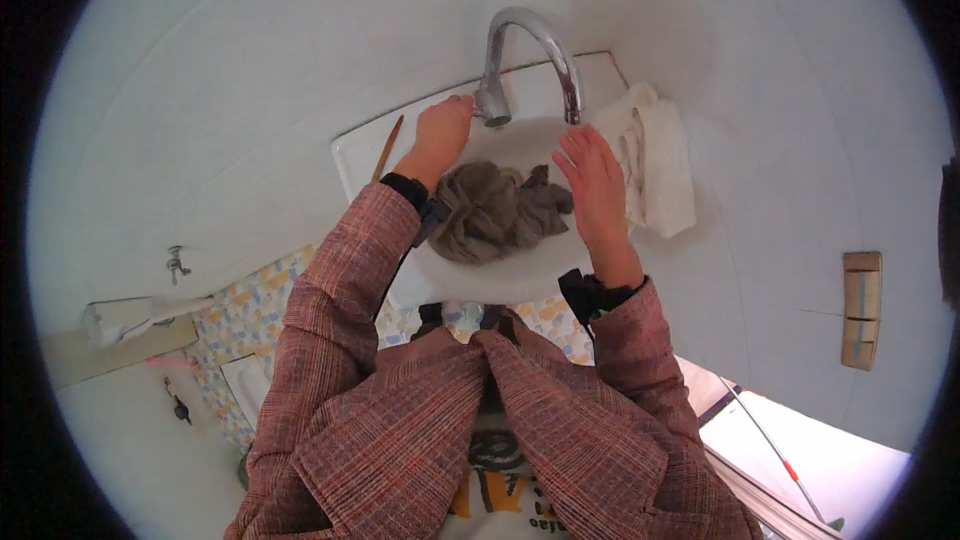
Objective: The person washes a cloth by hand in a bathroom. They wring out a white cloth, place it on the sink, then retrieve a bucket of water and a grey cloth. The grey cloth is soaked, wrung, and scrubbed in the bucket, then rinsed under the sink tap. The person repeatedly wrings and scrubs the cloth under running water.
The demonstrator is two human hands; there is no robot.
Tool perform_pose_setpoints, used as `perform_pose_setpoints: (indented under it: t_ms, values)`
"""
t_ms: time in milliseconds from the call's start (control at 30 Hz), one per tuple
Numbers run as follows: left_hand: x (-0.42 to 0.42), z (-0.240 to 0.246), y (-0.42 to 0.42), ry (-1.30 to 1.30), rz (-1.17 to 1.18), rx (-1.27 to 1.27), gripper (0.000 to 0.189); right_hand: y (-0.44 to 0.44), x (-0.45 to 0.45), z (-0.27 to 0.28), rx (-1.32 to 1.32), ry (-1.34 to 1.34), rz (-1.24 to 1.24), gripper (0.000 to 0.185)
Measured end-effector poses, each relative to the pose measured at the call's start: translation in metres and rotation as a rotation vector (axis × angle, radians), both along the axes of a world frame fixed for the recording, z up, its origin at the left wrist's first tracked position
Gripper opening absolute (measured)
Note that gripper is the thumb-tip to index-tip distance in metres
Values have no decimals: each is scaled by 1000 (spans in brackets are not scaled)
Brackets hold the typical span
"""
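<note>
A white washbasin lies before me against the wall. My left hand is closed around the lever of the chrome faucet on its back left. Under the tip of the curved spout, my right hand is held with fingers extended and nothing in it. No stream of water can be made out there. A crumpled grey-brown cloth, looking wet, fills the middle of the bowl between my forearms. Part of the bowl is hidden by my left sleeve.
A folded white cloth hangs over the basin's right edge. On the left rim rests a thin brown stick. A small wall tap is at far left, and a long-handled pole leans at lower right.
</note>
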State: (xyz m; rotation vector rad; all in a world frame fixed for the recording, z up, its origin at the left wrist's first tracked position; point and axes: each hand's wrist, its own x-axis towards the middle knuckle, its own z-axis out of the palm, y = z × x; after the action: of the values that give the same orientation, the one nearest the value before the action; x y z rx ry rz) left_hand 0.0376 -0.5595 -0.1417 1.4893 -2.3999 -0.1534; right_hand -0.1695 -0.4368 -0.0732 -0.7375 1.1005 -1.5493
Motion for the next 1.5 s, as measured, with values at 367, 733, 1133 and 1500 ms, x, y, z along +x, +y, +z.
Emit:
perform_pose_setpoints:
  t_ms: [367,733,1133,1500]
  values:
    - [-16,-4,17,-2,175,31,7,-41,7,41,91,367,244,31]
    - [-15,-11,24,294,165,142,27,20,11,19,-33,954,153,26]
    - [-44,1,77,1425,194,1308,32,57,-27,-7,-166,1523,277,46]
    - [-60,-62,116,-29,-6,506,55,89,-64,-41,150,740,388,29]
